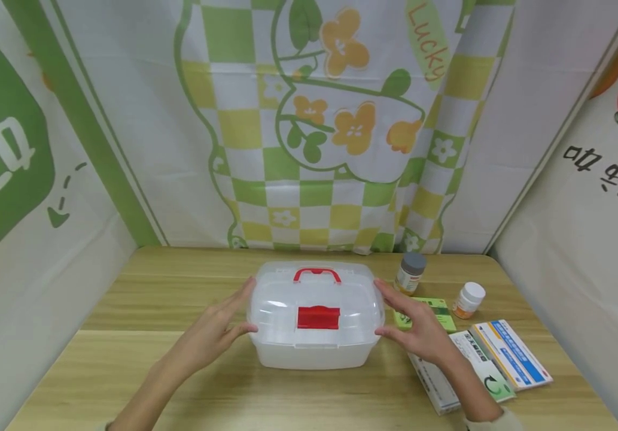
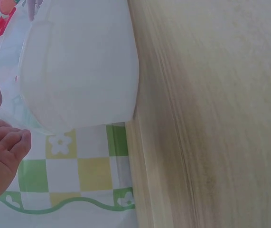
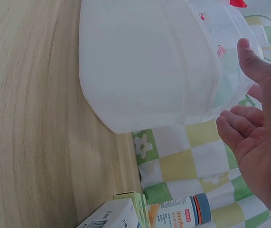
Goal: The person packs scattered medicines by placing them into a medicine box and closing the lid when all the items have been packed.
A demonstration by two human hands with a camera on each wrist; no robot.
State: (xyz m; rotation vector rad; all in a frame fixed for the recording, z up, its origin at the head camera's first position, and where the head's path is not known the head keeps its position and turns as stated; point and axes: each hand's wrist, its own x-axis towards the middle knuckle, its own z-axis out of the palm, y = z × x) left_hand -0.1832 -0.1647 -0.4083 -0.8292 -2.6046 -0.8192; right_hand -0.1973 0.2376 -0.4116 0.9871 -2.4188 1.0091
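A clear plastic storage box (image 1: pixel 316 353) with a translucent white base stands closed on the wooden table, its red latch (image 1: pixel 318 318) facing me and a red carrying handle (image 1: pixel 316 274) on the lid. My left hand (image 1: pixel 217 326) holds the lid's left end, thumb toward the front and fingers farther back. At the opposite end my right hand (image 1: pixel 422 326) holds the lid the same way. Both wrist views show the fingers bent near the lid's rim, beside the left hand (image 2: pixel 2 152) and the right hand (image 3: pixel 256 128). The box's inside is hardly visible.
Right of the box stand a grey-capped bottle (image 1: pixel 410 274) and a white-capped bottle (image 1: pixel 469 300). A green carton (image 1: pixel 440 311), a white-and-green carton (image 1: pixel 483 359) and a blue-and-white carton (image 1: pixel 512 354) lie nearer. A patterned curtain (image 1: pixel 314 197) hangs behind the table.
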